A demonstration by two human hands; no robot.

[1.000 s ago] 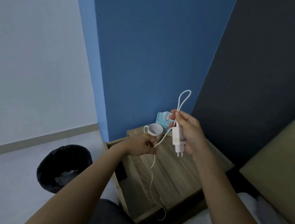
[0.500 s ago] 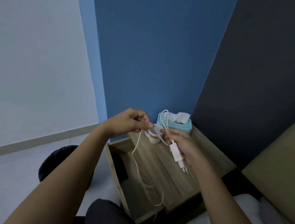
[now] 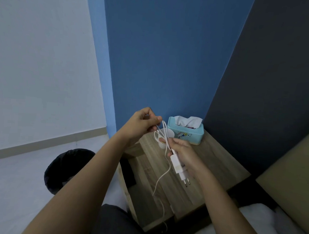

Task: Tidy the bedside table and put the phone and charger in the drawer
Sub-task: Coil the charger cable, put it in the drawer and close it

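While gripped in the right hand [image 3: 184,156] above the counter [image 3: 217,165], white charger [image 3: 178,168] angled prongs-down. Cable [image 3: 164,135] looped up into left hand [image 3: 142,124], fingers pinched shut on it; loose end trailing toward the counter's front edge, possibly past it. Behind: white mug [image 3: 164,140], teal tissue box [image 3: 185,132]. Black bin [image 3: 64,167] on floor, left.
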